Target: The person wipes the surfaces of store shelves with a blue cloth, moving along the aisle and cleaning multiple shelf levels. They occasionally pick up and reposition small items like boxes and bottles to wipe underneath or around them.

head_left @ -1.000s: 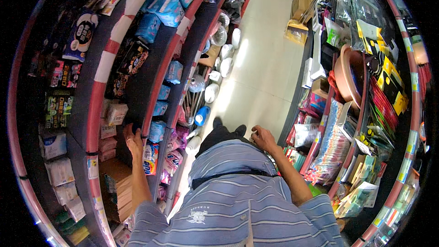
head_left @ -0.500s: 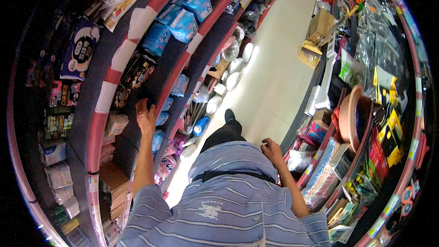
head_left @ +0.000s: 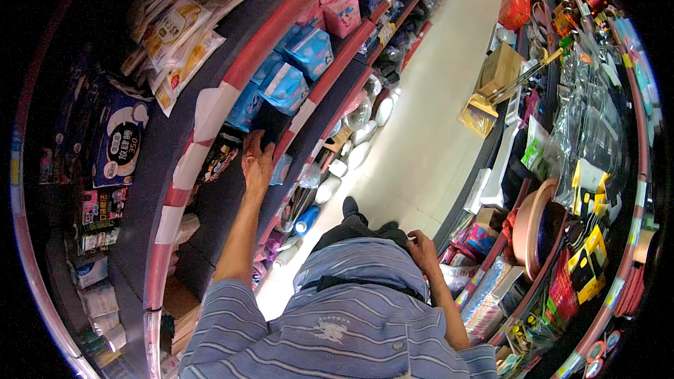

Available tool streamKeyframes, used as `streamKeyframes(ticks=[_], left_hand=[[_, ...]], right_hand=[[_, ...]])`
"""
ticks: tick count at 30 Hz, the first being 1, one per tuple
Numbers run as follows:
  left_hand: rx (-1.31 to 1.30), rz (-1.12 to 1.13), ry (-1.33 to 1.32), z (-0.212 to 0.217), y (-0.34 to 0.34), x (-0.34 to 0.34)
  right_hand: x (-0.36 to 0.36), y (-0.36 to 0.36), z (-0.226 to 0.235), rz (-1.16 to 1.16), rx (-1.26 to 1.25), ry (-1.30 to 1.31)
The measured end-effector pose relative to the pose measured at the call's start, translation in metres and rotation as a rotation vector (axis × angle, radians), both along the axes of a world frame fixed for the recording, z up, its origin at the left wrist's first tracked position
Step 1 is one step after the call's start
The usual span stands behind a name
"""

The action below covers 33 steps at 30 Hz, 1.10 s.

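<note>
Reaching up, our left hand [head_left: 257, 163] spreads its fingers against the dark shelf [head_left: 232, 203] just below the blue packs [head_left: 284, 88], gripping nothing. Our right hand [head_left: 421, 245] curls loosely at the waist, well apart from that shelf, empty.

Shop aisle w/ pale floor [head_left: 435, 119] btwn red-edged shelves [head_left: 281, 28], bright light.
</note>
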State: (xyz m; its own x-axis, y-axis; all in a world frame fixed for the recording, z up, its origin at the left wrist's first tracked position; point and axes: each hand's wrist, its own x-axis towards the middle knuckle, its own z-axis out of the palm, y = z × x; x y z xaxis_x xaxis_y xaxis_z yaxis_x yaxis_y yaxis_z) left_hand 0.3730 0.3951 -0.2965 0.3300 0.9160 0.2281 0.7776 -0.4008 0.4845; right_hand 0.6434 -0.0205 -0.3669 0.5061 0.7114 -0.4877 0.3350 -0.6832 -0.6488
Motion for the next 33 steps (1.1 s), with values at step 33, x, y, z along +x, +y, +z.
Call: streamKeyframes(ticks=[33], left_hand=[[-0.413,0.551,-1.187,0.05,-0.011,0.085]], right_hand=[[0.231,0.057,-0.011,0.299,-0.018,0.143]])
